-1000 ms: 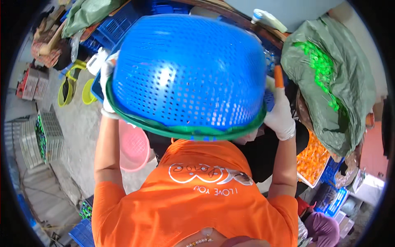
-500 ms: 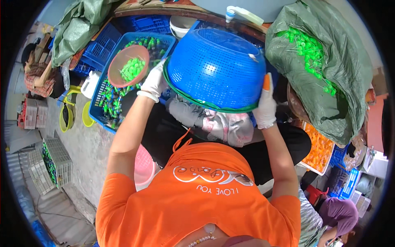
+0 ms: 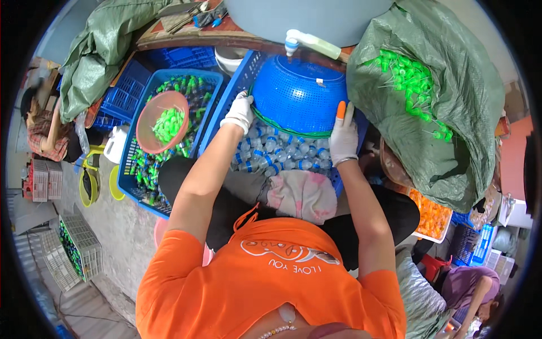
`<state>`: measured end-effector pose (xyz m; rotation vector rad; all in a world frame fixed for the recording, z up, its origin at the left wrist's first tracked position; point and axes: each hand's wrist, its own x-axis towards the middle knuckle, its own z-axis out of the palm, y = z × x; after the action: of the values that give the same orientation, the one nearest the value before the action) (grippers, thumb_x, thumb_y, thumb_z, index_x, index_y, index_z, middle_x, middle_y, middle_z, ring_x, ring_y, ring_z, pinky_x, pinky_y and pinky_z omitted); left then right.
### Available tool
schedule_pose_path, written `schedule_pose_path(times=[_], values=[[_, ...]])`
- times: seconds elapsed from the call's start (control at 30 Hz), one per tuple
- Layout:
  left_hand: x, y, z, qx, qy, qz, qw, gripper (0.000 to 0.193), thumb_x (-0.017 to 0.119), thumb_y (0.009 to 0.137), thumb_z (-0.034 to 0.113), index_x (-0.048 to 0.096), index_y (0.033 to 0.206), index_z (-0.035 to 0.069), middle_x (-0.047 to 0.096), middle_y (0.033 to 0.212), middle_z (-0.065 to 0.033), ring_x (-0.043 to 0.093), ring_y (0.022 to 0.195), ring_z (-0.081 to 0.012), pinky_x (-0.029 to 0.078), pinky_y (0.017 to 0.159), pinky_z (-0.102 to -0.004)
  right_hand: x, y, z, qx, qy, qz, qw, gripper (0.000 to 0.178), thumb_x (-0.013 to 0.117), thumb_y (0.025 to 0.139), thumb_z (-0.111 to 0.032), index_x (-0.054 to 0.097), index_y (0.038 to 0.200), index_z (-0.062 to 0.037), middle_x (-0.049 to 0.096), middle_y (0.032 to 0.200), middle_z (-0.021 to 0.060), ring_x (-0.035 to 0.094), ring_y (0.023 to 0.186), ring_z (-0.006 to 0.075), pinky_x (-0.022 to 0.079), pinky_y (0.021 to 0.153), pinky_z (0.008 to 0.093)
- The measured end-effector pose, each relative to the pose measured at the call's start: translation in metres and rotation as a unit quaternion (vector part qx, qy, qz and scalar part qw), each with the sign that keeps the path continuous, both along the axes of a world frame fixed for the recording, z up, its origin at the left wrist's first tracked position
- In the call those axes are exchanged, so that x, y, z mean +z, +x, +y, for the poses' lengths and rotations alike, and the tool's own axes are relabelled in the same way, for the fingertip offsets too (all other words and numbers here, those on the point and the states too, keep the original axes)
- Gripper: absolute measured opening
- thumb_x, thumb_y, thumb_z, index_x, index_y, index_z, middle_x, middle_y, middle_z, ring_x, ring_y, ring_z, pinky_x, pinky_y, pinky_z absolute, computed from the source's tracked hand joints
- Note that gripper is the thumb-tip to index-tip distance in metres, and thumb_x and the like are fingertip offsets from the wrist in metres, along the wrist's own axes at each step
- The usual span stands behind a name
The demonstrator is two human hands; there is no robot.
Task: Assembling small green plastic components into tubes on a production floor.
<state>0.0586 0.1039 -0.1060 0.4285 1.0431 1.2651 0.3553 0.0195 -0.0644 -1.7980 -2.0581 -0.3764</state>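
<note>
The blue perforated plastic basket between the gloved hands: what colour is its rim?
The rim of the blue plastic basket is green, clearest in the head view.

Blue basket [image 3: 299, 100], upturned, held — left hand [image 3: 239, 115] at its left rim, right hand [image 3: 343, 140] at its right; clear bottles [image 3: 278, 150] on its near side.

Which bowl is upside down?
The big blue bowl between the left hand and right hand: it opens downward. The pink bowl opens upward, holding green pieces.

Upturned blue basin [image 3: 299, 99] now lower and farther forward, over clear blue-banded bottles [image 3: 276, 151] more fully in view.
</note>
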Motion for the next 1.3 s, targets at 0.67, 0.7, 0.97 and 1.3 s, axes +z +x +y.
schedule_pose_path(times=[0.67,0.7,0.97,1.3], values=[[0.032,0.026,0.117,-0.134,0.365,0.685,0.616,0.04,0.055,0.079,0.005,0.059,0.118,0.015,0.063,0.108,-0.0143,0.059,0.099,-0.0356,0.043,0.093,-0.0388,-0.001,0.02,0.075,-0.17,-0.272,0.091,0.943,0.07,0.056,0.079,-0.013,0.031,0.144,-0.0158,0.048,0.136,0.0212,0.056,0.11,0.0444,0.043,0.095,0.0483],[0.033,0.029,0.117,-0.165,0.356,0.677,0.622,0.039,0.055,0.079,0.005,0.059,0.117,0.015,0.063,0.109,-0.0144,0.059,0.101,-0.0351,0.043,0.094,-0.0382,0.011,0.016,0.073,-0.192,-0.306,0.096,0.928,0.07,0.056,0.079,-0.013,0.031,0.145,-0.0165,0.047,0.137,0.0217,0.054,0.113,0.0436,0.042,0.097,0.0477],[0.009,0.016,0.107,-0.245,0.32,0.632,0.662,0.051,0.05,0.087,0.02,0.046,0.137,0.012,0.052,0.131,-0.0211,0.051,0.119,-0.0347,0.039,0.1,-0.0373,-0.006,0.033,0.082,-0.113,-0.293,0.056,0.948,0.079,0.057,0.081,-0.017,0.019,0.151,-0.0186,0.031,0.148,0.0216,0.033,0.134,0.0401,0.028,0.11,0.0448],[0.028,0.011,0.124,-0.402,0.189,0.742,0.502,0.042,0.052,0.081,0.019,0.061,0.121,0.008,0.065,0.085,-0.0251,0.065,0.082,-0.0373,0.051,0.074,-0.0428,0.015,0.036,0.085,-0.085,-0.372,0.153,0.911,0.079,0.056,0.079,-0.019,0.023,0.15,-0.0165,0.032,0.148,0.0237,0.031,0.135,0.0419,0.025,0.112,0.0419]])
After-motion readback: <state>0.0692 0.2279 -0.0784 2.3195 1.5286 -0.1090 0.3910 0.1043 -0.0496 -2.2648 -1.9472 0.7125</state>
